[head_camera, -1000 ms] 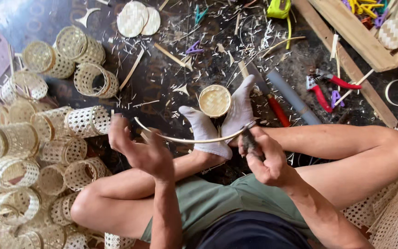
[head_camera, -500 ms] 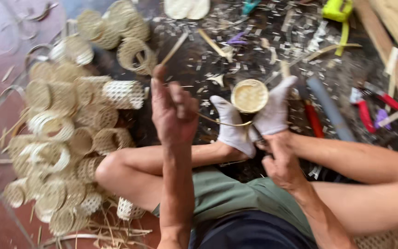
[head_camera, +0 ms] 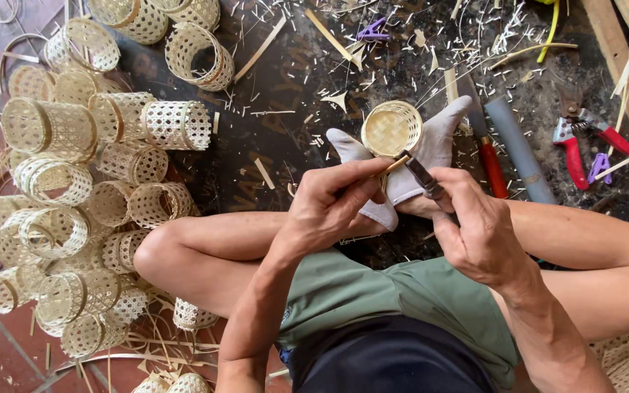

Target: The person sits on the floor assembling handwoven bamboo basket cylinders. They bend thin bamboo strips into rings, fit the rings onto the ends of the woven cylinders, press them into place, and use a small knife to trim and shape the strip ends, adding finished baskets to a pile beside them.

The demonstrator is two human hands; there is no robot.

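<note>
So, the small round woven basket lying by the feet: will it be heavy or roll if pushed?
The small round woven basket probably feels very light, its weave being thin strips. It lies flat on its base, so it would likely slide rather than roll. Squeezing might deform it.

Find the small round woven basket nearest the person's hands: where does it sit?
In the head view, the small round basket sits centre top, between the person's socked feet, just beyond both hands.

A thin, pale bamboo strip (head_camera: 394, 164) is pinched between the left hand's (head_camera: 329, 204) fingertips, its short visible tip pointing up and to the right. A knife (head_camera: 425, 177) with a dark, narrow blade is gripped in the right hand (head_camera: 478, 233), its blade angled up-left so its tip meets the strip's end, over the sock-clad feet.
</note>
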